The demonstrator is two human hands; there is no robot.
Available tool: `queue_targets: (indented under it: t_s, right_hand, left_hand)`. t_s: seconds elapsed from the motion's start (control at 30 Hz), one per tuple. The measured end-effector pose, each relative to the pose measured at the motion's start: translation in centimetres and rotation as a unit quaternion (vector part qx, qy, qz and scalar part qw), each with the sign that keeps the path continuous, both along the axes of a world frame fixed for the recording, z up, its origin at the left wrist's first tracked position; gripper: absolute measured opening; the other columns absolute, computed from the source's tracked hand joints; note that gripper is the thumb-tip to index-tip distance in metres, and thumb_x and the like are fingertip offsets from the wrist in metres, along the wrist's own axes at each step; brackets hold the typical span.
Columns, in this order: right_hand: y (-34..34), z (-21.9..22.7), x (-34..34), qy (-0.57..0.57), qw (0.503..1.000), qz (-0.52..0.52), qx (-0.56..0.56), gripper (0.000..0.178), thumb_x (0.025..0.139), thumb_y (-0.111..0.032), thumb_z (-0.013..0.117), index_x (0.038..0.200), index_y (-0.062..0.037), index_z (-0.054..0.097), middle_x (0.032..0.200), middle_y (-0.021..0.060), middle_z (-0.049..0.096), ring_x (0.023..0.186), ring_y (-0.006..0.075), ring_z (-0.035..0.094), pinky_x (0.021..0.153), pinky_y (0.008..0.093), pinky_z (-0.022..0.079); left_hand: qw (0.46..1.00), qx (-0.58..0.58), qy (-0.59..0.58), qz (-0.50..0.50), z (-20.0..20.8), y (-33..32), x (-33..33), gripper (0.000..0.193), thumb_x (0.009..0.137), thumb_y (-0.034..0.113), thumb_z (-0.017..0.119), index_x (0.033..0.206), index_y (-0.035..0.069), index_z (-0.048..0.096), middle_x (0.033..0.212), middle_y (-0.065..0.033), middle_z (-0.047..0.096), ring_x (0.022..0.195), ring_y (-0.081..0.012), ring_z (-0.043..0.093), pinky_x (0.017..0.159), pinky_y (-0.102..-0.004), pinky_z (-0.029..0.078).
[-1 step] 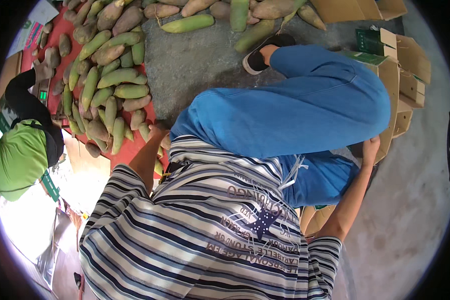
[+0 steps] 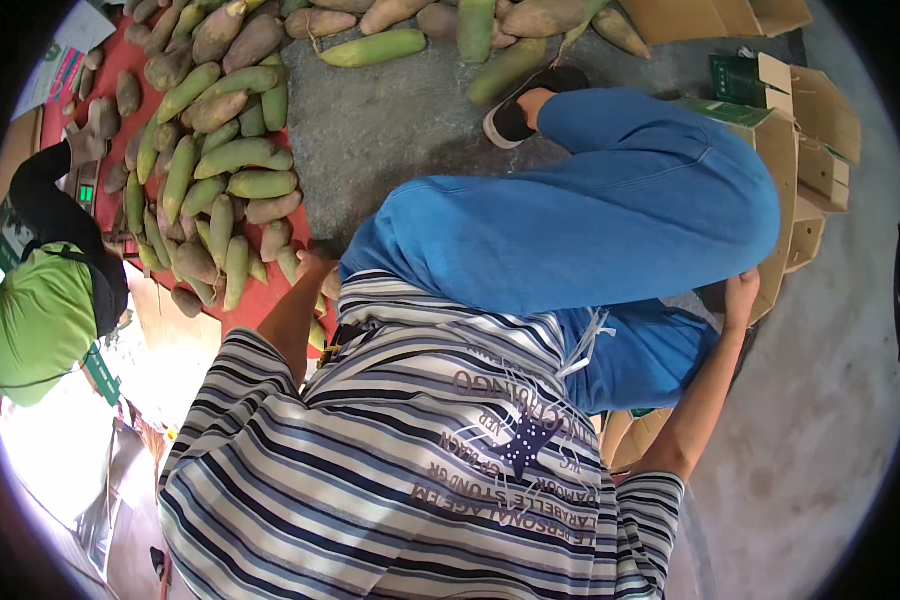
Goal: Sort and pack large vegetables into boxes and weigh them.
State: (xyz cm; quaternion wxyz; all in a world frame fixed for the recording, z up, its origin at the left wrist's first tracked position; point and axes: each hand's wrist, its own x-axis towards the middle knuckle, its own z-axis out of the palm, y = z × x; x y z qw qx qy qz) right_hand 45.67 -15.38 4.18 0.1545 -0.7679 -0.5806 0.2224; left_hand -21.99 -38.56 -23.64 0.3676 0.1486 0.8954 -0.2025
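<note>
My left hand (image 2: pixel 316 266) is at my left hip, beside the edge of the heap of long green and brownish radishes (image 2: pixel 235 155). Its fingers are partly hidden, with something dark right by them, and I cannot make out a hold. At the right, my right hand (image 2: pixel 741 292) hangs just below my bent knee in blue trousers (image 2: pixel 570 220). It is close against the side of an open cardboard box (image 2: pixel 776 240). Those fingers are mostly hidden too, and whether they grip the box or a dark thing beside it cannot be told.
The radishes lie on a red sheet (image 2: pixel 282 240); more lie along the far edge, such as a green radish (image 2: pixel 373 48). Grey floor (image 2: pixel 370 130) stretches between. At the left a person in a green shirt (image 2: pixel 40 320) reaches toward the heap. Another carton (image 2: pixel 705 20) stands far right.
</note>
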Motion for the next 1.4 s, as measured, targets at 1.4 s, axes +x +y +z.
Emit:
queue_targets:
  t_s: [1.4]
  right_hand:
    - [-0.2,1.3,1.4,-0.025,0.999,0.001,-0.029,0.019,0.081,-0.008,0.056,0.095,0.0043,0.056,0.081,0.0044,0.060,0.076,0.0099,0.051,0.071,0.0237,0.041]
  left_hand:
    - [0.986,-0.070,-0.055,-0.142,-0.7,1.7,-1.7,0.076,0.058,0.036,0.072,0.124,0.010,0.044,0.123,-0.0149,0.048,0.104,-0.0309,0.053,0.087,-0.0370,0.045]
